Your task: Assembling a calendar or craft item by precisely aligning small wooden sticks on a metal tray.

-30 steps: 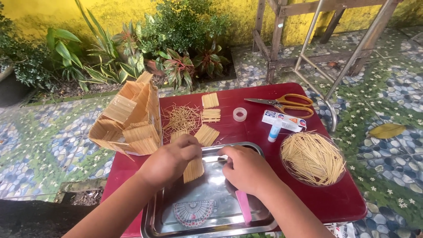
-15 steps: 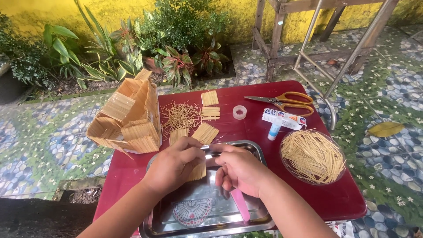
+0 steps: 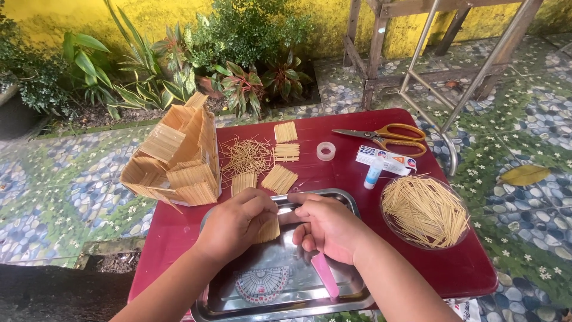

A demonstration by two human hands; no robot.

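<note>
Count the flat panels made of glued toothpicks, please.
5: four flat toothpick panels on the red table, at; a fifth under the left hand. Hands may hide others.

The left hand (image 3: 235,223) is covering most of a small stick panel (image 3: 269,229), and the right hand (image 3: 329,226) is hiding whatever its fingers pinch. The metal tray (image 3: 351,209) is running off the bottom edge.

scissors (image 3: 390,138), tape roll (image 3: 326,151), glue tube (image 3: 373,173)
</note>
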